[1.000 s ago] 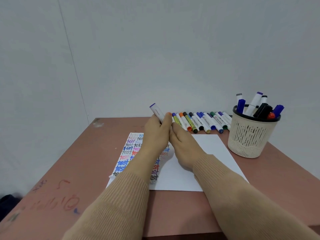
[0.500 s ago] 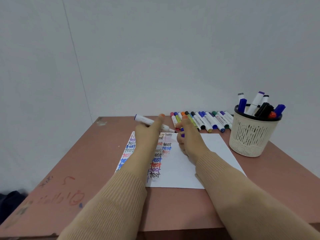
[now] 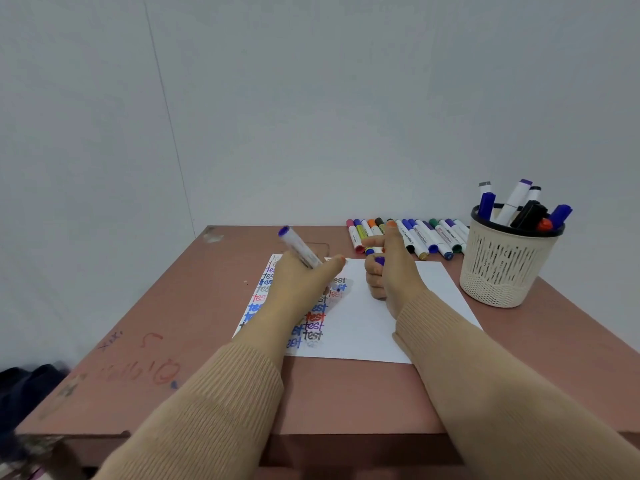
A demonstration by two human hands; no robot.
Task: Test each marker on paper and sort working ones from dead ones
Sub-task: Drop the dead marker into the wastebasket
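My left hand (image 3: 304,278) grips a white marker with a purple end (image 3: 298,247), tilted with its tip down at the white paper (image 3: 374,323). The paper carries columns of coloured "test" words on its left part. My right hand (image 3: 388,271) is curled round the marker's purple cap (image 3: 380,260), resting on the paper to the right of the left hand. A row of several capped markers (image 3: 415,237) lies at the table's back edge.
A cream mesh cup (image 3: 502,265) holding several markers stands at the right, just beyond the paper's corner. The brown table (image 3: 207,341) has scribbles on its left part. A dark cloth (image 3: 27,379) lies off the left edge.
The cap has come off the marker and stays in my right hand. My left hand has turned the marker from level to tip-down over the paper.
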